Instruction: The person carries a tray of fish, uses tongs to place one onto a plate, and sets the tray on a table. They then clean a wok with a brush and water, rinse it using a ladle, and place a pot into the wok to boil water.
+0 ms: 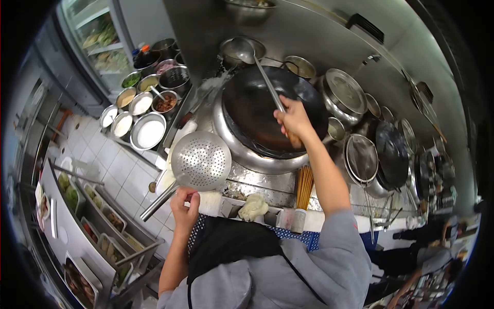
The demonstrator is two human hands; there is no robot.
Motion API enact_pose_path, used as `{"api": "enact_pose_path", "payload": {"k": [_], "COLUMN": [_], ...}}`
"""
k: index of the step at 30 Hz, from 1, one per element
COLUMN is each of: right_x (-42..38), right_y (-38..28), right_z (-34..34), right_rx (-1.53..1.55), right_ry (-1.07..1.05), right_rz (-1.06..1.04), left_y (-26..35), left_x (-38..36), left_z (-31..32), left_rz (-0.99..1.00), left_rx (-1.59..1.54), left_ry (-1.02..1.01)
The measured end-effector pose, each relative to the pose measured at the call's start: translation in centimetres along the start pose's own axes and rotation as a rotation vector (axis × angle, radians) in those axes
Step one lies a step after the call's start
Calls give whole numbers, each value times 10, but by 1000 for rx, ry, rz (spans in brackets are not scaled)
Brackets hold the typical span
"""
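A ladle (267,82) with a long metal shaft and wooden handle is held in my right hand (294,119), fingers wrapped round it. Its bowl is at the rim of a metal bowl (260,49) behind the wok. Below the shaft, a large dark wok (247,103) sits on the round metal stove ring, with no food visible in it. My left hand (184,206) is closed, with curled fingers, beside the handle of a perforated skimmer (200,160); whether it grips that handle is unclear. The skimmer lies left of the wok, near the counter's front edge.
Seasoning containers (148,135) stand at the left. A crumpled cloth (253,207) and a bamboo brush (304,188) lie along the front edge. More pots and a strainer (362,158) are on the right. Ingredient trays (110,219) sit lower left; another person (432,257) is at far right.
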State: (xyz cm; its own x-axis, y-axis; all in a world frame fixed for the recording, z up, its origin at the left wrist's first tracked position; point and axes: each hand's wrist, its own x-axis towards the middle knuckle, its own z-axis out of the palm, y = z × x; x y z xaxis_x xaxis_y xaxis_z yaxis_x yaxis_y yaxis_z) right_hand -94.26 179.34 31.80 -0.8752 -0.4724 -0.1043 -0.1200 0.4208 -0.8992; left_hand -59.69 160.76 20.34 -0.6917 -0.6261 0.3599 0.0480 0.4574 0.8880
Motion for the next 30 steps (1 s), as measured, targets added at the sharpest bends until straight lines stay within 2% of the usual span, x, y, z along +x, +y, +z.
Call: {"api": "enact_pose_path", "payload": {"k": [4, 6, 10, 13, 17, 20, 21, 24, 25, 28, 29, 30], "right_x": [-92, -137, -222, -276, -332, -366, -373, -389, -393, -400, -400, -398], "right_y": [38, 66, 124, 162, 177, 206, 210, 221, 225, 256, 253, 255], "right_z": [-19, -23, -17, -3, 14, 26, 29, 40, 42, 54, 54, 54], "right_rx": [-65, 8, 57, -16, -162, -235, -253, -412, -484, -614, -608, -607], "right_ry": [139, 211, 425, 538, 641, 680, 675, 620, 598, 640, 605, 606], "right_rz": [30, 12, -39, -1, 147, 186, 225, 358, 404, 259, 352, 339], "left_y": [3, 12, 39, 63, 66, 70, 69, 64, 62, 52, 50, 49], "left_x": [20, 32, 54, 66, 64, 63, 63, 74, 75, 78, 78, 78], "left_z": [20, 41, 83, 120, 164, 175, 179, 184, 187, 191, 191, 190], "left_rz": [120, 169, 404, 598, 704, 661, 716, 661, 694, 711, 724, 737], "left_rx": [-7, -4, 84, 202, 417, 512, 468, 431, 422, 468, 464, 460], "left_ry": [-222, -317, -584, -674, -704, -735, -628, -708, -655, -674, -662, -650]}}
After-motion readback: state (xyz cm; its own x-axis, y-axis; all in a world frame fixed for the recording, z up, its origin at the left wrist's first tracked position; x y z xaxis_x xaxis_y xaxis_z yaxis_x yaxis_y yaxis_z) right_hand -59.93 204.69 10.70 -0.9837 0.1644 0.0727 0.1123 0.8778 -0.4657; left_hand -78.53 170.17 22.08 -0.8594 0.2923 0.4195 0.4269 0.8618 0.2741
